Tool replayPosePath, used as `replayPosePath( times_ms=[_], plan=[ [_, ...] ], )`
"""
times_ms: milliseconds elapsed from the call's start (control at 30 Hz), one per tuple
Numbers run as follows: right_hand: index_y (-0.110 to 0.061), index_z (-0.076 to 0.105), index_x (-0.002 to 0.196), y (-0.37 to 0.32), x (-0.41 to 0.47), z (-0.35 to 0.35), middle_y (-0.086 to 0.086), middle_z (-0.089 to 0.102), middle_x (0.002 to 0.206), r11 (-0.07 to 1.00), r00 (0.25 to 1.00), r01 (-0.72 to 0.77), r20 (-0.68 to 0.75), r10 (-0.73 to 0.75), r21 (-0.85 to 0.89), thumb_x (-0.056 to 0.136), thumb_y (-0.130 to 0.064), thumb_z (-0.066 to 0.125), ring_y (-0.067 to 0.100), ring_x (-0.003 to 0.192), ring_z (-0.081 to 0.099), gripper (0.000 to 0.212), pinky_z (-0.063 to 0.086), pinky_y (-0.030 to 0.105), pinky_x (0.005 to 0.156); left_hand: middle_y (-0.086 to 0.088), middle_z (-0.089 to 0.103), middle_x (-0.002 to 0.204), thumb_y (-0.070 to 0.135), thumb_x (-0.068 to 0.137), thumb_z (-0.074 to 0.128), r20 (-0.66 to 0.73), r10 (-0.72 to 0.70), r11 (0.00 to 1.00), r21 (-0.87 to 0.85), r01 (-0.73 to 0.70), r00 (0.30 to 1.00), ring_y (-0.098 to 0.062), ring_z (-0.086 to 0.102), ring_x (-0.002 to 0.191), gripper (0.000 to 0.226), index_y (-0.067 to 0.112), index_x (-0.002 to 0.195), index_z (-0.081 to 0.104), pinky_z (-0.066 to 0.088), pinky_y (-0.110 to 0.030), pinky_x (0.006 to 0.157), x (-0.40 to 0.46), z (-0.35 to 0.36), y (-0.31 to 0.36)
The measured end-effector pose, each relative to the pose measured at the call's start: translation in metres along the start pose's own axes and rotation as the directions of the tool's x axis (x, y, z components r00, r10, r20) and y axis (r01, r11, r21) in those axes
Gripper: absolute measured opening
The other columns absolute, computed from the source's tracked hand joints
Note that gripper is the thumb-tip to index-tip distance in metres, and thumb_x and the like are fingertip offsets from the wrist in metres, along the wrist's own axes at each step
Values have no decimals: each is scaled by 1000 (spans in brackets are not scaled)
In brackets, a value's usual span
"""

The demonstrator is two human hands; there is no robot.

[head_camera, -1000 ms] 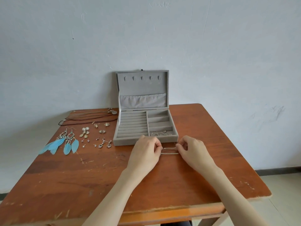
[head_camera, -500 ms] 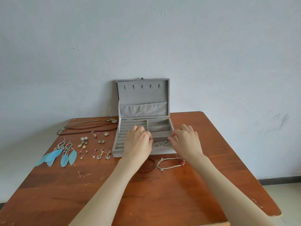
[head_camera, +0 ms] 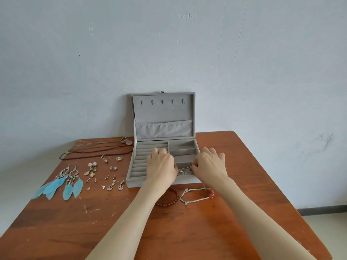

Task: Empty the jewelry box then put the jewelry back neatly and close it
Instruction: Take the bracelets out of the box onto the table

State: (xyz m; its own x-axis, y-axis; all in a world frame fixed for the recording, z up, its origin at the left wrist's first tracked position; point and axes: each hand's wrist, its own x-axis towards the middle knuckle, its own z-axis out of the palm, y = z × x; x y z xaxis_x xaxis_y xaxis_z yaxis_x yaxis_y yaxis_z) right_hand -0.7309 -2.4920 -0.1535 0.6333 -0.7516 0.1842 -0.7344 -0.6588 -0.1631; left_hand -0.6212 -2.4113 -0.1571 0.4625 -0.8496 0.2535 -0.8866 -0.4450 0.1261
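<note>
We have our left hand (head_camera: 163, 167) and right hand (head_camera: 210, 166) both pinching the silver chain (head_camera: 185, 171) lying crosswise between them in the jewelry box (head_camera: 163, 143)'s nearest right compartment, each hand equally close to its own end

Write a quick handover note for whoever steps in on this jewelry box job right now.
Left hand and right hand both pinch a silver chain in the front right compartment of the open jewelry box. Feather earrings, small earrings and necklaces lie on the table left of the box; red bead bracelet and cord bracelet lie in front. Emptying nearly done. Left: lift out the chain, repack neatly, close.
</note>
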Motion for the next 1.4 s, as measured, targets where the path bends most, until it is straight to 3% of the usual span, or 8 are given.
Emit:
replayPosePath(
  times_ms=[167, 300, 400, 533, 833, 1000, 1233, 1400],
  plan=[
    [-14, 65, 97, 4, -3, 3, 2, 55, 107, 995, 997, 58, -64, -53, 81, 91, -24, 47, 22, 105, 42, 22, 32, 36, 86, -1, 50, 113, 32, 90, 53, -12, 40, 997, -63, -41, 999, -22, 37, 111, 21, 22, 104, 66, 30, -32, 89, -1, 1, -5],
    [-13, 62, 87, 5, -8, -8, -1, 62, 86, 863, 991, 126, -106, -85, 489, 89, -17, 54, 16, 87, 52, 9, 40, 21, 71, 5, 48, 105, 36, 87, 58, -30, 71, 957, -280, -77, 997, -16, 39, 105, 20, 26, 104, 62, 30, -29, 89, -6, 2, -11],
    [-16, 60, 78, 0, -19, -24, -4, 67, 74, 703, 996, 89, -79, -47, 706, 86, -13, 57, 4, 67, 56, 9, 39, 11, 59, 8, 61, 90, 26, 86, 61, -19, 51, 804, -592, -52, 999, -6, 52, 84, 4, 25, 87, 65, 38, -15, 75, -13, -13, -14],
    [-8, 63, 82, -8, -35, -36, -3, 69, 68, 475, 1000, 10, -3, -15, 880, 86, -12, 59, 4, 64, 60, 7, 47, 18, 64, 12, 70, 80, 26, 85, 63, 96, 11, 599, -798, 70, 995, 2, 61, 78, 5, 24, 87, 67, 41, -6, 70, -31, -45, -26],
    [-5, 60, 85, -57, -76, -12, 3, 57, 61, 185, 935, -304, 330, -128, 935, 85, -4, 60, 5, 47, 50, 1, 34, 13, 45, 8, 68, 64, 30, 87, 59, 151, -204, 606, -756, 245, 967, 6, 57, 66, 10, 31, 82, 67, 37, -15, 68, -99, -51, -68],
    [-7, 63, 81, -87, -84, 1, 0, 59, 56, 286, 930, -301, 347, -125, 910, 82, -7, 63, 7, 47, 51, 2, 37, 14, 47, 7, 67, 66, 30, 87, 60, 160, -308, 634, -700, 328, 938, -4, 60, 71, 9, 28, 83, 67, 36, -13, 64, -116, -50, -93],
    [-18, 65, 78, -111, -88, 15, -1, 64, 73, 780, 990, -9, 116, -81, 626, 82, -20, 62, 18, 76, 60, 5, 50, 28, 74, 7, 66, 76, 32, 84, 63, 146, -354, 808, -450, 381, 924, -6, 60, 75, 12, 24, 89, 69, 38, -15, 60, -121, -40, -115],
    [-16, 69, 87, -111, -89, 13, 1, 67, 90, 873, 992, 96, 29, -125, 478, 84, -26, 60, 21, 86, 60, 13, 48, 31, 77, 7, 59, 78, 34, 82, 66, 94, -325, 868, -365, 337, 941, -10, 55, 79, 12, 24, 88, 67, 40, -21, 66, -121, -39, -114]
  ],
)
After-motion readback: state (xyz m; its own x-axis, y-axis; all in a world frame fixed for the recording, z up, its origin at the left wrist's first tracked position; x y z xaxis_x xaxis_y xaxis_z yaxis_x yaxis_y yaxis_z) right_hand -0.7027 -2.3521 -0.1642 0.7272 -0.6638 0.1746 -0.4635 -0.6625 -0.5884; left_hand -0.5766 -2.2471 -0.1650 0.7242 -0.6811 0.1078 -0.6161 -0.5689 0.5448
